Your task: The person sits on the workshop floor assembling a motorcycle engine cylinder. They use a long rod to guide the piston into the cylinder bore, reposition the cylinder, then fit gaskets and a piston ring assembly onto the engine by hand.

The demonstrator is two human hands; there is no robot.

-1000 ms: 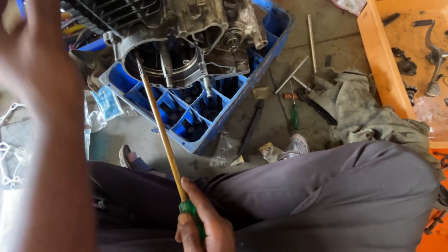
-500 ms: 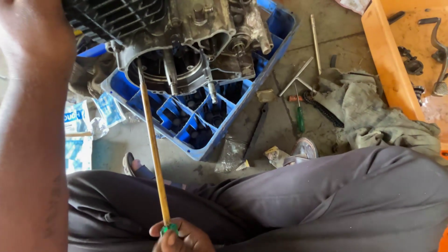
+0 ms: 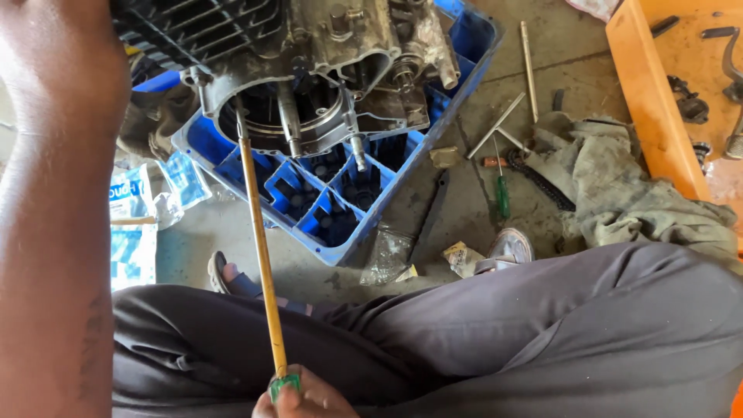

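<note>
Below, the scene is set out line by line.
Right hand (image 3: 303, 399): seen at the bottom edge, clenched around the green handle of the long screwdriver (image 3: 261, 259).
Long screwdriver: its yellowish shaft is angled upward, with the tip set at the rim of the engine block (image 3: 309, 70).
Engine block: rested on the blue crate (image 3: 340, 193).
Left hand (image 3: 58, 62): raised close to the camera; only its back and the forearm are shown, so the fingers' state cannot be told.
Floor: a small green screwdriver (image 3: 501, 193) and a grey rag (image 3: 627, 193) are lain right of the crate.
</note>
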